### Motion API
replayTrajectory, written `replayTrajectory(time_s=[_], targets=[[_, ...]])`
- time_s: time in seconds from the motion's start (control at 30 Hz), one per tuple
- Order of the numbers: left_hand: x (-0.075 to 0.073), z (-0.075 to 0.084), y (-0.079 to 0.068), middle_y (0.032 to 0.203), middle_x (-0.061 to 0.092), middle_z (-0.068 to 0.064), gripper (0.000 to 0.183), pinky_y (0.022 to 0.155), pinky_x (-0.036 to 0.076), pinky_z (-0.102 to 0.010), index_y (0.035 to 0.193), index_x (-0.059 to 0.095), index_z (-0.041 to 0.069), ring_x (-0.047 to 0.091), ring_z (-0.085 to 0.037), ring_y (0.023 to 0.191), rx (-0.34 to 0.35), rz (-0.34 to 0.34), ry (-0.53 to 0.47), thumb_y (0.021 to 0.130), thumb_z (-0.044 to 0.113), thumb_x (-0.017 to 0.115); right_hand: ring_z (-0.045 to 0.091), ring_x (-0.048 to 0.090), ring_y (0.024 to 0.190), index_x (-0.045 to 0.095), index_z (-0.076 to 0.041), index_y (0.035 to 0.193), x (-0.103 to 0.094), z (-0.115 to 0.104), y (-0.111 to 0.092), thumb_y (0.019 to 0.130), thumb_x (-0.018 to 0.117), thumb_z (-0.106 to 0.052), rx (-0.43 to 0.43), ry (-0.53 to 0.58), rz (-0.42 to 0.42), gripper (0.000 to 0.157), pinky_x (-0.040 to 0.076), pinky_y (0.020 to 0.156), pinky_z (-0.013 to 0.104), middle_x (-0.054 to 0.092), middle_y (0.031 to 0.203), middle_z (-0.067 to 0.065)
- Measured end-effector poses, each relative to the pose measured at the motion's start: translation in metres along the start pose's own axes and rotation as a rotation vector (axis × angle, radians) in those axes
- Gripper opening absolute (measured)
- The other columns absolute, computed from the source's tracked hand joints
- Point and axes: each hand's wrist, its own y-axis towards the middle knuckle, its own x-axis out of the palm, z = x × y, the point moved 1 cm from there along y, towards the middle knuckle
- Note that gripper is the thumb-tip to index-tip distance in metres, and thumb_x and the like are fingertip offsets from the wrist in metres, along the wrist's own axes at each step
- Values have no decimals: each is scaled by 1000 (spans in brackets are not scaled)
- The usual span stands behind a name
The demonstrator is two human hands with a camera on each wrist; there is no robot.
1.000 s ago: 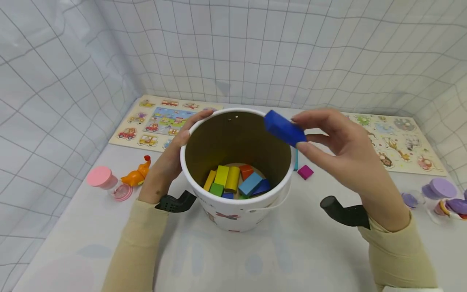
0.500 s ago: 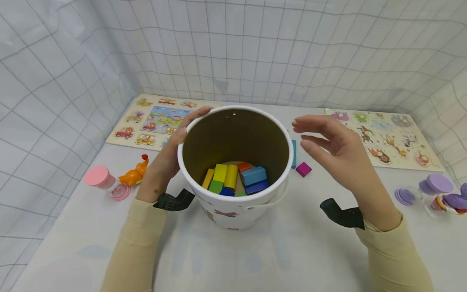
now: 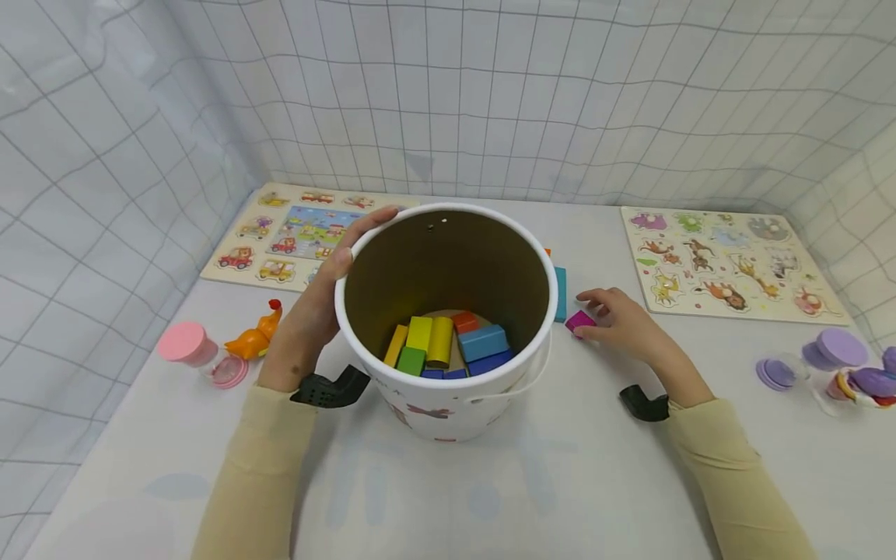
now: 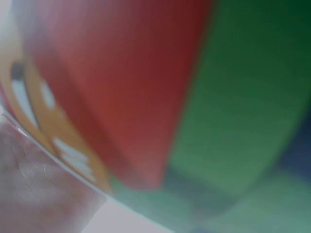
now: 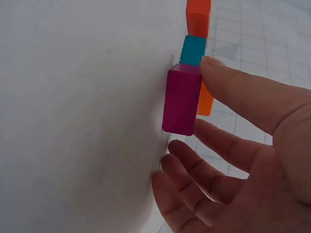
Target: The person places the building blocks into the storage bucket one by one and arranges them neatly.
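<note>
A white bucket (image 3: pixel 448 408) with printed pictures stands upright in the middle of the head view. My left hand (image 3: pixel 315 303) holds its left side, fingers and thumb along the rim; the left wrist view shows the bucket's red and green print (image 4: pixel 141 97) up close. Coloured toy blocks lie inside, among them a yellow cylinder (image 3: pixel 439 342) and a light blue block (image 3: pixel 483 342). On the table right of the bucket lies a magenta block (image 5: pixel 182 102). My right hand (image 3: pixel 623 323) is around it, thumb at its edge, fingers spread close beside it.
A teal block (image 3: pixel 561 294) and orange blocks (image 5: pixel 199 17) lie behind the magenta one, partly hidden by the bucket. Puzzle boards (image 3: pixel 735 264) lie at the back left and right. An orange toy (image 3: pixel 255 336) and a pink-lidded toy (image 3: pixel 187 344) stand left, purple-lidded ones (image 3: pixel 836 350) right.
My right hand has let go a dark blue block into the bucket, then moved down to the magenta block on the table. My left hand stays on the rim.
</note>
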Motion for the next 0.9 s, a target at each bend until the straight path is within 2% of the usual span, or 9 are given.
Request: replayTrajectory(time_s=[0.2,0.3,0.4,0.53,0.63,0.77,0.9], targets=[[1,1,-1,139,27,-11,69,94,31,-47,138,27,17,27,-36,120,14,1,5,83,55,45,26,49,83,56,-3,106,4,-1,1,77,67,-13,-1,-71,36,33,42,70,37,53,93,14],[0,0,0,138,29,-11,70,94,31,-47,138,27,17,28,-37,119,3,5,-1,83,56,45,25,51,82,56,-4,107,3,-1,2,79,65,-11,13,-94,38,30,44,70,37,55,91,13],[0,0,0,137,29,-12,71,93,31,-47,139,26,17,28,-38,119,-4,6,-14,83,56,46,25,52,84,56,-3,109,-1,0,1,81,64,-14,2,-62,27,30,45,72,37,57,93,12],[1,0,1,138,28,-11,71,94,31,-47,139,27,17,28,-37,119,-2,4,-27,82,56,48,21,53,89,55,-7,113,-15,-15,-7,84,62,-23,-19,94,36,34,48,74,31,58,100,8],[1,1,1,139,28,-11,71,94,31,-46,138,27,17,27,-36,120,0,5,-22,83,55,47,17,54,91,53,-9,117,-33,-44,-22,85,61,-22,-69,260,85,36,48,74,24,58,105,5],[0,-1,1,139,28,-10,69,95,31,-46,138,28,17,27,-34,121,11,5,3,83,55,46,17,56,90,51,-4,120,-56,-93,-42,84,58,-3,-251,497,145,36,48,75,20,56,106,9],[-1,-4,2,139,27,-10,69,95,29,-49,138,28,18,27,-34,121,19,4,7,83,56,46,23,56,90,51,1,119,-68,-137,-48,81,56,9,-436,645,99,39,49,74,23,55,108,14]])
